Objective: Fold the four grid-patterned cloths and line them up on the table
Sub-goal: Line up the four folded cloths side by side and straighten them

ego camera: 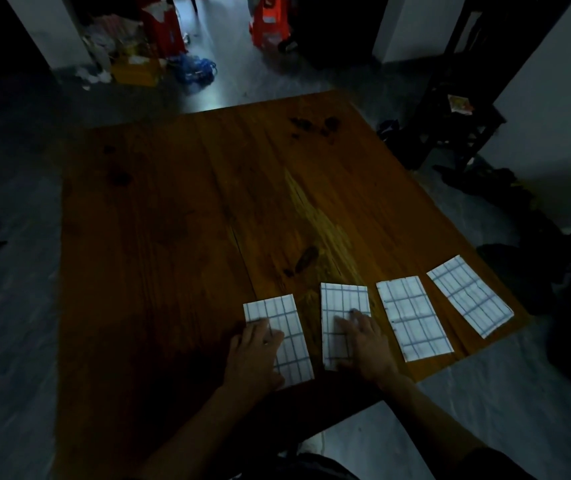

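Four folded white cloths with a blue grid lie in a row along the near edge of the wooden table (180,209). The leftmost cloth (289,318) has my left hand (254,355) resting flat on its lower left part. On the second cloth (344,303) my right hand (363,344) lies flat, fingers spread, covering its lower right half. The third cloth (414,317) and the fourth cloth (471,294) lie untouched to the right, the fourth angled near the table's right corner. Neither hand grips anything.
The room is dim. A dark chair (457,123) stands beyond the table's right side. Red stools (164,27), a yellow box (137,71) and a blue bag (196,69) clutter the floor at the back. Dark clothes (485,181) lie on the floor to the right.
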A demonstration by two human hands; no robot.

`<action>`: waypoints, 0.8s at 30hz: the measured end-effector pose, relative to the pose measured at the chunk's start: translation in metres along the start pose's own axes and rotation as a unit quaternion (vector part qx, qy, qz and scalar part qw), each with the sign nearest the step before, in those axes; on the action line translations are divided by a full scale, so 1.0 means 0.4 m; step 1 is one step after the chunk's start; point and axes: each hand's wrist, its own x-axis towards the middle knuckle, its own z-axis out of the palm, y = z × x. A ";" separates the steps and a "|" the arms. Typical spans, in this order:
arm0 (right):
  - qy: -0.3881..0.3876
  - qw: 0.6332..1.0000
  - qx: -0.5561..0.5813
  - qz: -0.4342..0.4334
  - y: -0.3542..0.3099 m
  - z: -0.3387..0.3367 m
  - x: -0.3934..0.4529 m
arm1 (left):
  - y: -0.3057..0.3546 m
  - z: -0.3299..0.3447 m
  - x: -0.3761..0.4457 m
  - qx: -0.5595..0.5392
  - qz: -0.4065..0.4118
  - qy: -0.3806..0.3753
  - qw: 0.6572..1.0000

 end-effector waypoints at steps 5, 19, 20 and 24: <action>0.095 0.992 0.014 -0.076 -0.055 0.009 -0.012 | -0.012 -0.009 0.013 -0.048 -0.031 0.048 0.997; 0.044 0.983 -0.051 -0.169 -0.148 0.108 -0.004 | -0.039 0.009 0.023 0.000 -0.032 0.029 0.999; 0.038 0.983 -0.055 -0.170 -0.147 0.110 -0.007 | -0.037 0.016 0.016 0.003 -0.033 0.027 0.999; 0.037 0.981 -0.080 -0.174 -0.151 0.111 -0.034 | -0.031 0.039 -0.005 0.004 -0.027 0.038 0.999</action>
